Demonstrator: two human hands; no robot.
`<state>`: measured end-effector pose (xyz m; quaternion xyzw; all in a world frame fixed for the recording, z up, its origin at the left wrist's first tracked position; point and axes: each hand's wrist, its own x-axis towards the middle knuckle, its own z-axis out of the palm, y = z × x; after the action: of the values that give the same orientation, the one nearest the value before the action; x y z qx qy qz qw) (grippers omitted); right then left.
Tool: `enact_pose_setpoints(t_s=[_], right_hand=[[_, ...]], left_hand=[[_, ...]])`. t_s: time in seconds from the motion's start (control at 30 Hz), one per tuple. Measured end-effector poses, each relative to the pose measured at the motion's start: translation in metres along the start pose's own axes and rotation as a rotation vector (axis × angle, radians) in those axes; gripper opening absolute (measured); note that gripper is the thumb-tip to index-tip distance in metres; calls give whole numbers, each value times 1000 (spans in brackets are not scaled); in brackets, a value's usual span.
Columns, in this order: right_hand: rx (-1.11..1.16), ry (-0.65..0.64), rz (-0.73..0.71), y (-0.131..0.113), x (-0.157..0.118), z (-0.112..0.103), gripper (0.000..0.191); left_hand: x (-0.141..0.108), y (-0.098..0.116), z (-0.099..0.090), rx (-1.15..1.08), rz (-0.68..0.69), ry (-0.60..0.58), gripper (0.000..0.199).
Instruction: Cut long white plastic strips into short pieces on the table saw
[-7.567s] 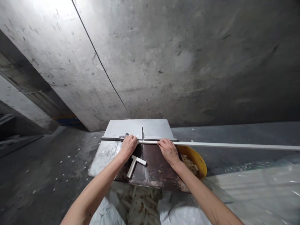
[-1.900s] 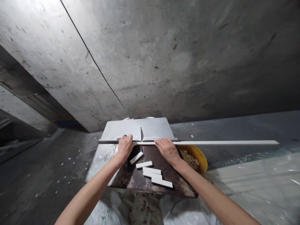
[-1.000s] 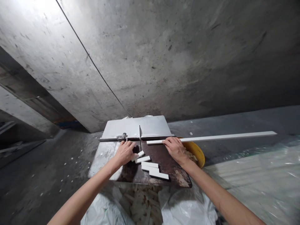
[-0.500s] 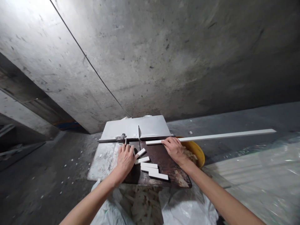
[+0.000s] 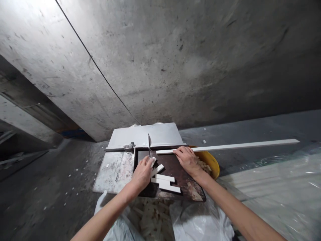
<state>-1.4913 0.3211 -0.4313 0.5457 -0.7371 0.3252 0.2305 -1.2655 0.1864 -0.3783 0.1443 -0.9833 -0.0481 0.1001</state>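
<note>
My left hand point(image 5: 142, 173) is on the dark sliding board point(image 5: 175, 167) of a table saw, fingers closed at the end of a short white strip point(image 5: 153, 162) that they partly hide. Close to it, several more short white strips point(image 5: 170, 189) lie loosely together, some touching. My right hand point(image 5: 187, 160) grips a long white strip point(image 5: 233, 146) near its left end. That strip lies along the fence point(image 5: 168, 147), its end just right of the upright saw blade point(image 5: 149, 142), and its far part sticks out past the board.
A yellow tub point(image 5: 213, 164) with offcuts stands right of the saw. Below the front edge are white plastic bags point(image 5: 200, 221) and a heap of offcuts point(image 5: 152, 217). A concrete wall point(image 5: 160, 67) rises behind. Plastic-wrapped material point(image 5: 281, 187) lies at the right.
My left hand has shifted right and its fingers have drawn together, pushing the nearest short strips to the right. The right hand and long strip have stayed almost in place.
</note>
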Motion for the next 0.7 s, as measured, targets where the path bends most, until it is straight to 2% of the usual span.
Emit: enact_pose_setpoints(t_s=[0.1,0.2,0.3,0.4,0.47,0.6,0.7], right_hand=[[-34,-55,-71,-10,12,7,19],[-48,-102,-168,-30,32,25,19],[-29,-119,-245,-52,54,43,19],[-16,-130,-286,-64,67,53,20],[-13,-136,-291,-67,69,54,20],[-19,-151,-279,-72,68,53,20],[-21,-162,-272,-71,66,49,18]], left_hand=[[0,-1,0,-84,73,72,36],[0,-17,-13,-78,-23,220,26],[-1,-46,-33,-8,-132,316,18],[-2,-75,-48,69,-160,296,18],[1,-84,-52,121,-147,236,21],[26,-78,-43,187,-112,92,38],[50,-66,-30,203,-162,58,32]])
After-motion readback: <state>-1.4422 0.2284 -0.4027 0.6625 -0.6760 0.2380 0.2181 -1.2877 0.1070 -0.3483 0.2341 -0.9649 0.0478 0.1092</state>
